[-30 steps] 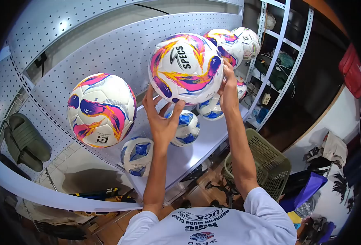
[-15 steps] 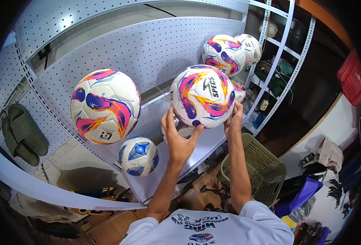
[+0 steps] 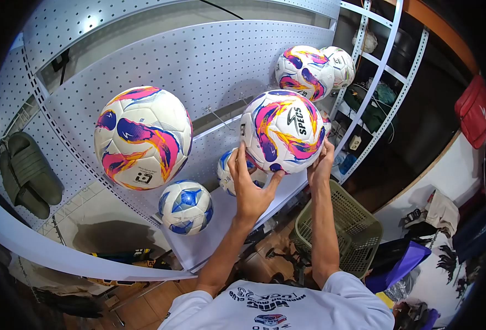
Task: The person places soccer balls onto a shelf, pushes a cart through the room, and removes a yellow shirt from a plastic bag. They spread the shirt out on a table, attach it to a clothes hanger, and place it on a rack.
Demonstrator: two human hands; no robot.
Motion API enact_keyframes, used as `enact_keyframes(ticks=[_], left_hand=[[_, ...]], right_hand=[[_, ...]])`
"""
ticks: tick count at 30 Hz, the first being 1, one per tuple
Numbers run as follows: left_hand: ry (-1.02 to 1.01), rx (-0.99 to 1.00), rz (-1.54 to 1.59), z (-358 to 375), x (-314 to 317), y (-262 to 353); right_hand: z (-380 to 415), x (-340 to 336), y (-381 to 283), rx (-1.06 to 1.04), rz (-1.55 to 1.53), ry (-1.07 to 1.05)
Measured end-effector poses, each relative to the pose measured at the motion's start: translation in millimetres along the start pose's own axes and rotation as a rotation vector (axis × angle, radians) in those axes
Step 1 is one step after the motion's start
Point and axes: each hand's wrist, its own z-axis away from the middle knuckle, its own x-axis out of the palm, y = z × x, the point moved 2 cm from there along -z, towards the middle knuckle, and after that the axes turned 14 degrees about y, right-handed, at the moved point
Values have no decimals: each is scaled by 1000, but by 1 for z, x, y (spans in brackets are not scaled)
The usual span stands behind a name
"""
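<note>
Between my two hands is a white soccer ball [image 3: 280, 132] with pink, purple and orange swirls and the word SPECS turned sideways on it. My left hand [image 3: 252, 184] presses its lower left side, thumb underneath. My right hand [image 3: 321, 162] grips its lower right side, the fingers partly hidden behind it. Left of my hands, a matching soccer ball [image 3: 143, 137] sits against the pegboard. Below that one, a smaller blue and white ball [image 3: 186, 208] rests on the white shelf [image 3: 213, 236]. Another ball [image 3: 226, 170] shows partly behind my left hand.
Two more balls, one swirled [image 3: 304, 71] and one white [image 3: 339, 66], are at the back right. Metal hooks [image 3: 215, 114] stick out from the pegboard [image 3: 160, 60]. A green basket [image 3: 364, 231] stands on the floor at right. Olive slides [image 3: 31, 173] hang at left.
The held ball has moved slightly right in both hands, with my left hand shifting along. More of the ball behind my left hand now shows. The view has shifted a little.
</note>
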Motion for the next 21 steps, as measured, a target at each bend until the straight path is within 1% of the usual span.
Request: enact_keyframes(ticks=[2, 6, 8, 12, 14, 15, 17, 19, 21], left_hand=[[0, -36, 18, -1, 1, 0], [7, -31, 18, -2, 1, -3], [-2, 3, 1, 1, 0, -6], [-26, -27, -4, 4, -3, -8], [-22, -31, 3, 9, -6, -12], [-24, -30, 1, 12, -8, -11], [-24, -259, 204, 19, -12, -11], [-49, -297, 189, 29, -19, -25], [-92, -376, 233, 38, -23, -46]], right_hand=[[-1, 0, 1, 33, 12, 1], [-2, 2, 4, 40, -1, -3], [1, 2, 5, 39, -15, 24], [7, -3, 6, 33, 5, 47], [6, -11, 12, 10, -37, -27], [7, -16, 15, 11, -39, -26], [12, -28, 19, -24, -36, -11], [20, -43, 22, -11, -20, 17], [28, -59, 25, -3, 19, -10]])
